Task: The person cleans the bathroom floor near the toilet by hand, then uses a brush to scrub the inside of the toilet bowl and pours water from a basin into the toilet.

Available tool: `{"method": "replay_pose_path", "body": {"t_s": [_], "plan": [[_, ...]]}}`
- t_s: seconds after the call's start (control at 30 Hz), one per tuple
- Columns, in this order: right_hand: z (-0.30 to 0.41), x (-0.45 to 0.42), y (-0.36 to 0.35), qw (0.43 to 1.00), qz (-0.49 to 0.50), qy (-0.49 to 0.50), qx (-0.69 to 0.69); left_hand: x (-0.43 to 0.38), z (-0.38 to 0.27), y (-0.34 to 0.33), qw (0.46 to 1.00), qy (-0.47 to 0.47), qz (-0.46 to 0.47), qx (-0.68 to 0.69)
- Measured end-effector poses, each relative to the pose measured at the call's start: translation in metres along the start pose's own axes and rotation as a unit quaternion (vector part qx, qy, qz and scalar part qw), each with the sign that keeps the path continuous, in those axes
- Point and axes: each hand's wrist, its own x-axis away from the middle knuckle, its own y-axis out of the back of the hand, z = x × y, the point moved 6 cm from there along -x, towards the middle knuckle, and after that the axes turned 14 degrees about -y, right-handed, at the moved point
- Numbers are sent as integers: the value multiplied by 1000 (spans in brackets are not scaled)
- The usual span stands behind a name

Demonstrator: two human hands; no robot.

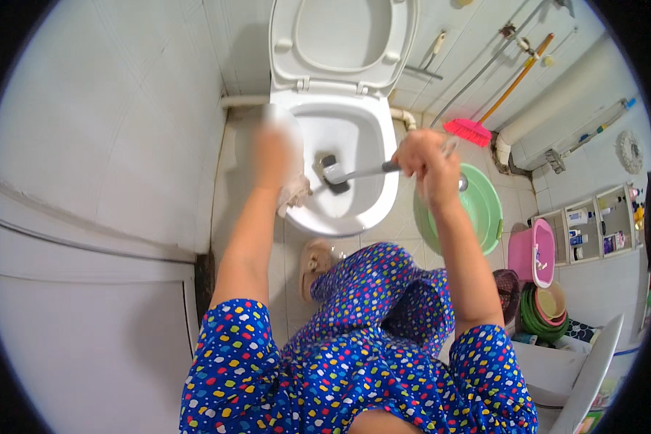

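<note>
The white toilet bowl (377, 209) stands before me with its seat and lid (289, 32) raised. In my right hand (426, 163), above the bowl's right rim, is the grey handle of a toilet brush (361, 173). Its white-and-black head is down inside the bowl, over the drain. My left hand (274, 154) is at the left rim and strongly blurred, so its fingers and anything in them cannot be made out. A crumpled beige cloth (294, 194) lies against that rim, close beside my left wrist.
A green basin (488, 203) sits on the tiled floor at right, with a pink bucket (515, 255) and stacked baskets (537, 320) beyond. A pink broom (469, 132) and a hose (466, 84) are by the wall. A white panel (87, 336) is at left.
</note>
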Motion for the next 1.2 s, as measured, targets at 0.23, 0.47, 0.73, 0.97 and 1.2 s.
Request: {"method": "replay_pose_path", "body": {"t_s": [0.23, 0.47, 0.73, 0.97, 1.2], "plan": [[-92, 20, 33, 990, -123, 21, 62, -14, -26, 4, 1000, -11, 0, -2], [-39, 38, 33, 844, 241, -34, 478, -6, -22, 26, 998, 20, 38, -41], [62, -151, 116, 807, -202, 163, 530, -12, -40, 14, 997, 4, 32, -67], [140, -297, 65, 710, -363, 201, 569, -23, -17, 16, 999, 24, 31, -36], [163, -305, 54, 794, -252, 61, 549, -24, -24, 25, 998, -40, 1, -38]]}}
